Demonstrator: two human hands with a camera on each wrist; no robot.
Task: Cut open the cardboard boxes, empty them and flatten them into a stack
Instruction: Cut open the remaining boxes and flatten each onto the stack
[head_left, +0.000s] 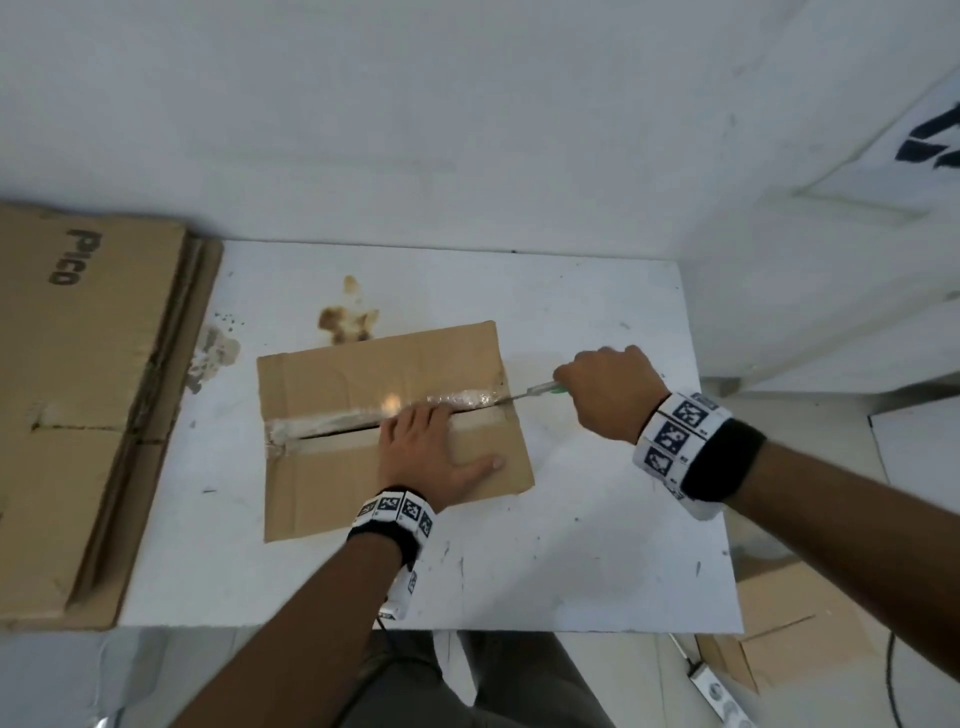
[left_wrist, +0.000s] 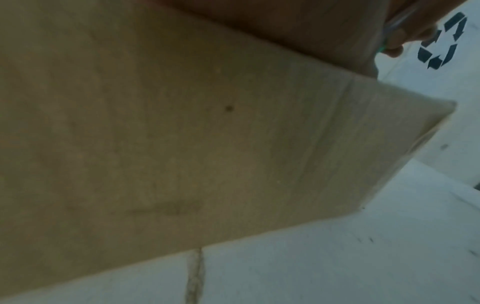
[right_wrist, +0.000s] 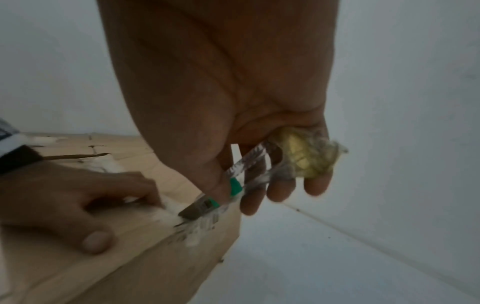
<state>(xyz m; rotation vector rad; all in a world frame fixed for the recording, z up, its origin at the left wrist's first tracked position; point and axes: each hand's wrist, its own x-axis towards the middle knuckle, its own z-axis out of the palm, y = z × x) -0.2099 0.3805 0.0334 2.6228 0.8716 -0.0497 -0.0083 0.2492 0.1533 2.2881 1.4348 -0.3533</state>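
A brown cardboard box lies on the white table, its top seam covered with shiny clear tape. The seam is slit open on its left part. My left hand presses flat on the near flap, fingers spread. My right hand grips a green-handled utility knife, whose blade meets the tape at the box's right edge. In the right wrist view the knife cuts into the tape at the box corner, and a crumpled wad of tape sits in the same fist.
A stack of flattened cardboard marked PICO lies at the table's left end. More cardboard and a power strip lie on the floor at the right. White walls close in behind and to the right. Brown stains mark the tabletop.
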